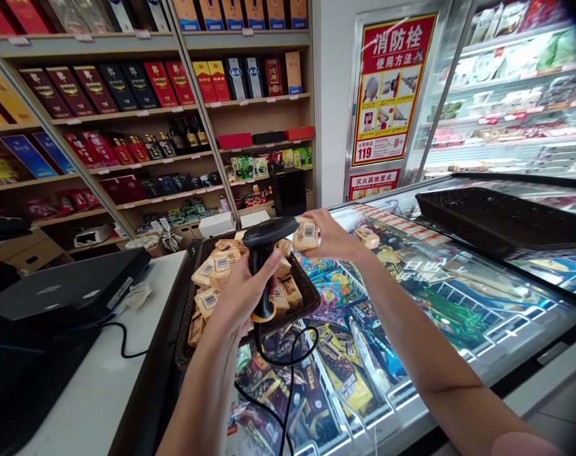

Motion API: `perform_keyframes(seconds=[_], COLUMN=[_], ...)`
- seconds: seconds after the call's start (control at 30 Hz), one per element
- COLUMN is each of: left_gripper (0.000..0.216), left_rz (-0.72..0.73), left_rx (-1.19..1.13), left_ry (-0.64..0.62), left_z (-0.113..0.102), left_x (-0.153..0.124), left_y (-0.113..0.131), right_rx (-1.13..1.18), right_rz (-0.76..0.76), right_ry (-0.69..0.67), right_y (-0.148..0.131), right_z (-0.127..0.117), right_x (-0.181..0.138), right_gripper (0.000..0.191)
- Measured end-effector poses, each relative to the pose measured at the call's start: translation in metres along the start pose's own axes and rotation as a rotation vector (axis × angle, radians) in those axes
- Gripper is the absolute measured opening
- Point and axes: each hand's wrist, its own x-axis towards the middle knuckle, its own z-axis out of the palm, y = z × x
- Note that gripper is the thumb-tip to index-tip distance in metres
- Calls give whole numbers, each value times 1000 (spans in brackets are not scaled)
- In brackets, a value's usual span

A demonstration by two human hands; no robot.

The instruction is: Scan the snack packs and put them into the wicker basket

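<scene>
My left hand (243,288) is wrapped round the grip of a black corded barcode scanner (271,233), its head tilted toward the right. In my right hand (333,235) is a small wrapped snack pack (306,234), its barcode label turned toward me and close to the scanner's front. Below the scanner, a dark brown woven basket (311,303) holds several similar tan packs (211,269), some with white barcode labels. The scanner's black cable (292,362) loops down from the grip.
The basket rests on a glass-topped freezer (459,310) with bagged frozen goods inside. A counter (121,373) with a black machine (64,291) stands left. A dark empty-looking tray (501,218) lies on the freezer's right. Shelves of boxed bottles (126,85) line the back.
</scene>
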Motion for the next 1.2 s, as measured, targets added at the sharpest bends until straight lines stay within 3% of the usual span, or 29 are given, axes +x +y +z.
perform_keyframes(seconds=[0.07, 0.17, 0.27, 0.33, 0.43, 0.53, 0.8, 1.03, 1.2], left_gripper=[47, 49, 49, 49, 49, 51, 53, 53, 49], left_rz=[-4, -27, -46, -47, -36, -46, -55, -60, -84], left_rx=[16, 16, 12, 12, 12, 15, 29, 38, 65], left_ry=[-8, -23, -16, -8, -7, -17, -9, -14, -48], left_z=[1, 1, 1, 1, 2, 4, 7, 9, 9], left_x=[0, 0, -1, -1, -1, 1, 1, 3, 3], left_y=[0, 1, 2, 3, 2, 0, -3, -8, -9], right_rx=[168, 641, 1072, 1224, 1223, 1126, 1167, 1036, 1068], right_rz=[166, 453, 546, 551, 652, 758, 719, 691, 684], right_ry=[162, 258, 278, 263, 268, 332, 304, 153, 177], right_y=[4, 12, 20, 24, 28, 29, 20, 22, 20], right_z=[9, 20, 20, 18, 17, 21, 14, 10, 11], right_x=[5, 11, 16, 18, 19, 20, 19, 17, 19], right_gripper=[79, 85, 64, 44, 31, 34, 20, 13, 20])
